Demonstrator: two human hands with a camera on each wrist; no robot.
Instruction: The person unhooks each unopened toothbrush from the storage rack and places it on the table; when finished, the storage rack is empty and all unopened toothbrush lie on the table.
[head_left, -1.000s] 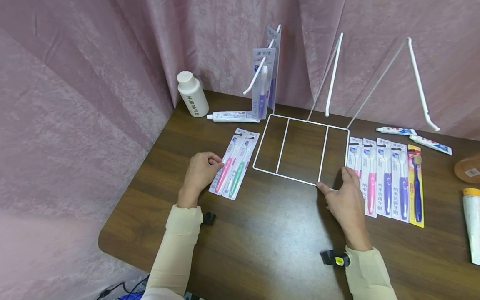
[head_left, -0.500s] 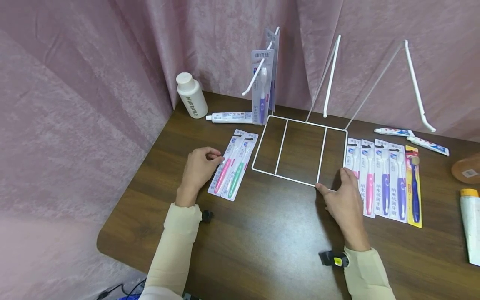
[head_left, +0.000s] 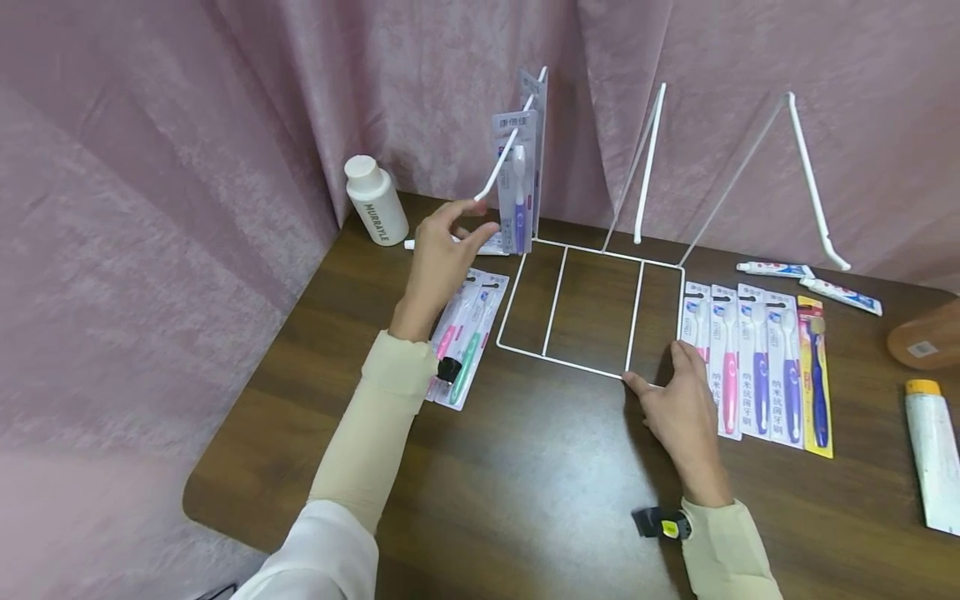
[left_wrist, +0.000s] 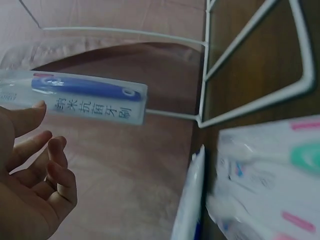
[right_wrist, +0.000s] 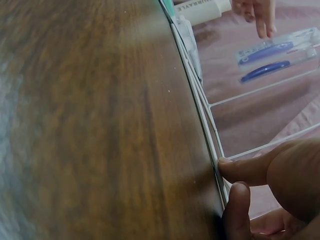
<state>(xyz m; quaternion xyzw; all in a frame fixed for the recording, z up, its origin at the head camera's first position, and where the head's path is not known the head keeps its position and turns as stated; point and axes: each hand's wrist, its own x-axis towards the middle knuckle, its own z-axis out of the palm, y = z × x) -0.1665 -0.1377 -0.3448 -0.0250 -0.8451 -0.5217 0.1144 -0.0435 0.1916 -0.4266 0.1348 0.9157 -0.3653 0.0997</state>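
My left hand is raised beside the front purple toothbrush pack, which hangs from the left hook of the white wire rack. In the left wrist view, its thumb is close to the purple toothbrush pack and the other fingers are loosely bent; contact is hard to tell. A second pack hangs behind. My right hand grips the rack's front right corner, thumb at the front wire and fingers at the side wire. Pink and green toothbrush packs lie under the left forearm, partly hidden.
Several toothbrush packs lie in a row right of the rack. Two small toothpaste tubes lie behind them. A white bottle and a toothpaste tube stand and lie at the back left. An orange-capped tube is far right.
My left hand has left the pink toothbrush pack and moved up and right to the hanging packs, carrying nothing visible. The right hand stays at the rack's corner. The head view has shifted slightly.
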